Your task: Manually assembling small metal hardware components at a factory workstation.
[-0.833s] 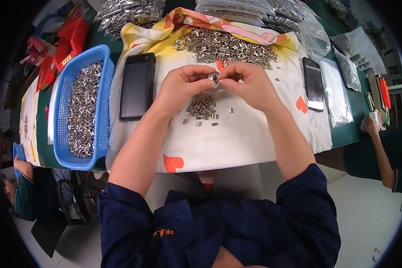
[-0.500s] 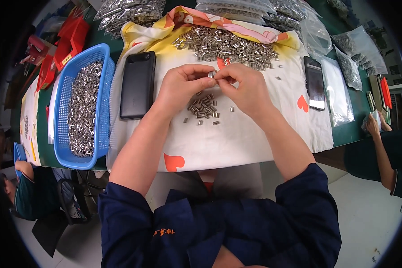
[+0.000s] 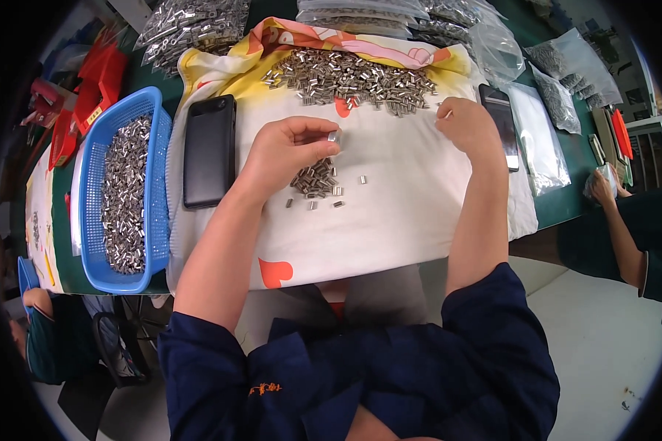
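Observation:
Between the thumb and fingers of my left hand (image 3: 290, 151) is a small silvery metal sleeve (image 3: 334, 137), held above the cloth. Just below it lies a small heap of similar metal sleeves (image 3: 315, 178), with a few loose ones around. My right hand (image 3: 472, 128) is apart from the left, low over the cloth near the right end of the large pile of metal sleeves (image 3: 353, 77). Its fingers are curled in a pinch, and whatever lies between the fingertips is too small or hidden to name.
A white patterned cloth (image 3: 375, 235) covers the table. On the left stand a blue basket (image 3: 158, 184) full of metal sleeves and a black phone-like case (image 3: 210, 151). A phone (image 3: 499, 121) and clear bags (image 3: 541, 140) lie right. Packed bags line the back; co-workers sit at both sides.
My right hand has left the left hand and moved right, to beside the large pile. My left hand still holds the metal sleeve. The whole view has shifted slightly.

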The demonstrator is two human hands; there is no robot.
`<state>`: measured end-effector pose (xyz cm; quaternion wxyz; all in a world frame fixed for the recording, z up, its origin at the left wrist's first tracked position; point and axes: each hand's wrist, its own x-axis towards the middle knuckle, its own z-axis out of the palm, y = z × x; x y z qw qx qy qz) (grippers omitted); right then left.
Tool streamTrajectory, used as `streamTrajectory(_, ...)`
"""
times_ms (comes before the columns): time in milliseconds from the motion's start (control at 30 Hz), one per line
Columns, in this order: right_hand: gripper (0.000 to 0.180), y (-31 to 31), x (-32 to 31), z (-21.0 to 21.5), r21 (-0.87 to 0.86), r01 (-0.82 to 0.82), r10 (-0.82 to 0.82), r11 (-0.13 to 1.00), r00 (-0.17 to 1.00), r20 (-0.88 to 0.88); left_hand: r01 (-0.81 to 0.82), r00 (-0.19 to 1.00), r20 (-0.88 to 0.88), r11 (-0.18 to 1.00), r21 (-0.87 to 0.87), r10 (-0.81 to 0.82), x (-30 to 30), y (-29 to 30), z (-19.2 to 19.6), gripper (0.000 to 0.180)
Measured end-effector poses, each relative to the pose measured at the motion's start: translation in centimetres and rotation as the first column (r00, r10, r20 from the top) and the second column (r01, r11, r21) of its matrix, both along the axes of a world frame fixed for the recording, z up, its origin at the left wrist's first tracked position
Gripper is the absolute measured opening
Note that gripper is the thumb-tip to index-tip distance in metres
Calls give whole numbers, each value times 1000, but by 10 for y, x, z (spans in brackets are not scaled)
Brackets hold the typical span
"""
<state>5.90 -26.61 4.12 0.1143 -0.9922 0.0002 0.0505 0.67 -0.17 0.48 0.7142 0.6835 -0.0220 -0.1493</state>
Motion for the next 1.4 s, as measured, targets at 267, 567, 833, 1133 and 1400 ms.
streamTrajectory(267, 12, 16, 2, -12, 39, -145, 138, 989, 981, 133, -9, 1000, -13, 999, -41, 8, 0, 1, -1, 22)
streamTrajectory(567, 8, 85, -25, -24, 937, -192, 308, 291, 946, 98, -77, 997, -47, 965, -250, 67, 1, 1, -1, 25)
streamTrajectory(833, 8, 93, -33, -17, 768, -406, 287, 496, 911, 296, -93, 994, -88, 933, -347, 66, 1, 4, -4, 26)
streamTrajectory(1133, 8, 97, -34, -22, 723, -453, 270, 522, 892, 364, -109, 993, -77, 954, -280, 90, 1, 4, -3, 27)
streamTrajectory(1400, 12, 87, -29, -14, 783, -311, 346, 539, 929, 131, -54, 997, -63, 986, -158, 44, 0, 0, 2, 25)
